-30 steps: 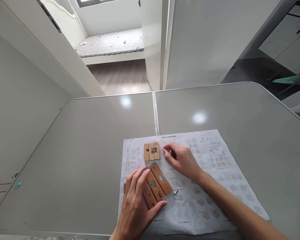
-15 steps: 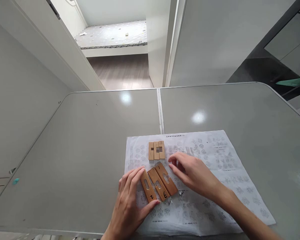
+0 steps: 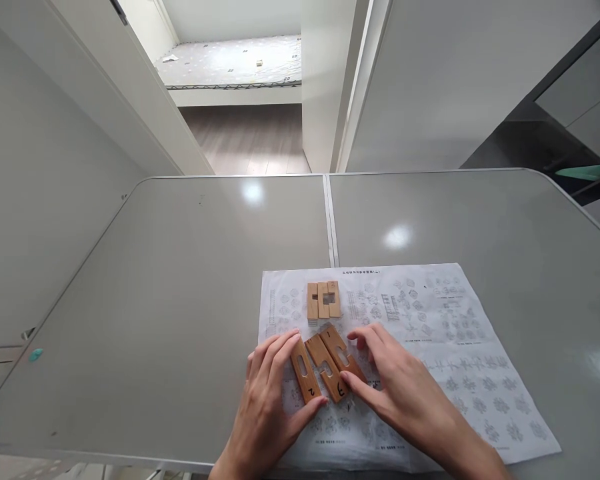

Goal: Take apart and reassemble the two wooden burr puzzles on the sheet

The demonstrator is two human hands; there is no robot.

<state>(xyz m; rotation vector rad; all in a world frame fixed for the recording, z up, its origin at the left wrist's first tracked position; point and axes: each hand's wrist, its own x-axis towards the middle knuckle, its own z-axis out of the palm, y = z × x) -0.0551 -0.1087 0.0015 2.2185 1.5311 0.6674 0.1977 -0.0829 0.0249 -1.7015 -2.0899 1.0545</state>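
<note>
Three dark wooden puzzle pieces with cut-out notches lie slanted side by side on a printed sheet [image 3: 480, 373]. My left hand [image 3: 270, 393] grips the leftmost, the wooden piece marked 2 [image 3: 306, 373], between fingertips at its far end and thumb at its near end. Beside it is the middle piece marked 3 [image 3: 327, 367], then the piece marked 1 [image 3: 337, 343]. My right hand [image 3: 395, 373] is open over the right side of these, its thumb tip resting on the wood near the lower end. Its index finger hovers just off the upper right edge.
Beyond the dark pieces, three lighter wooden pieces [image 3: 323, 300] stand close together on the sheet. The sheet lies on a grey table [image 3: 180, 300] with a seam down its middle. Past the table's far edge, a doorway shows a bed [image 3: 235, 63].
My right hand has moved in to the pieces, and its thumb now touches them. My left hand keeps its grip on the piece marked 2. The view has shifted slightly.
</note>
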